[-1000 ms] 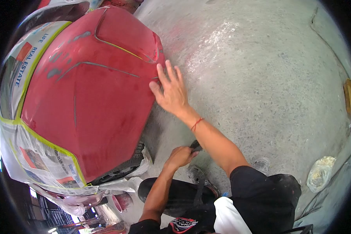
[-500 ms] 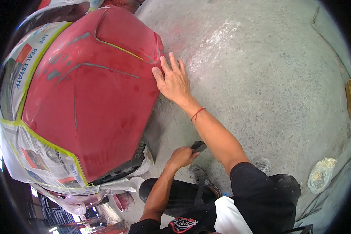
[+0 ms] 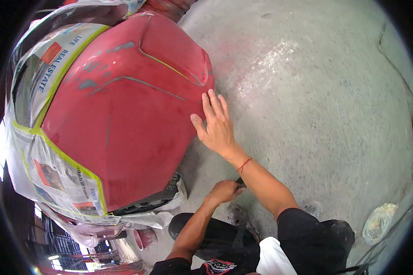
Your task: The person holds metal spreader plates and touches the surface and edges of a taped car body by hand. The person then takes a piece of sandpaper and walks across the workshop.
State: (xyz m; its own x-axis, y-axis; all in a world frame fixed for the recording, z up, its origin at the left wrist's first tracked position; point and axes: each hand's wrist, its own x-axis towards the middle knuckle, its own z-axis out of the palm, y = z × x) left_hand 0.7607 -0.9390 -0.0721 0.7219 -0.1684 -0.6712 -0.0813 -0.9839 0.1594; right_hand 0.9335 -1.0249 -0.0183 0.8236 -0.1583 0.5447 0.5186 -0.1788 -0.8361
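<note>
A red car bumper with grey patches and sanded grey lines fills the left of the view. My right hand lies with fingers spread at its right edge, the fingertips over the red surface and a red string on the wrist. Lower down, my left hand is closed around a dark, flat piece, partly hidden behind my right forearm. It looks like a scrap of sandpaper. This hand is below the bumper's edge, above my shoe.
Newspaper and yellow tape mask the car around the bumper. A tyre shows below it, beside a reddish bucket. On the concrete floor, a clear plastic bag lies at the right.
The view has shifted, placing the bumper further right. My right hand has slid down along the bumper's edge towards me. More of the dark piece is now hidden behind my right forearm.
</note>
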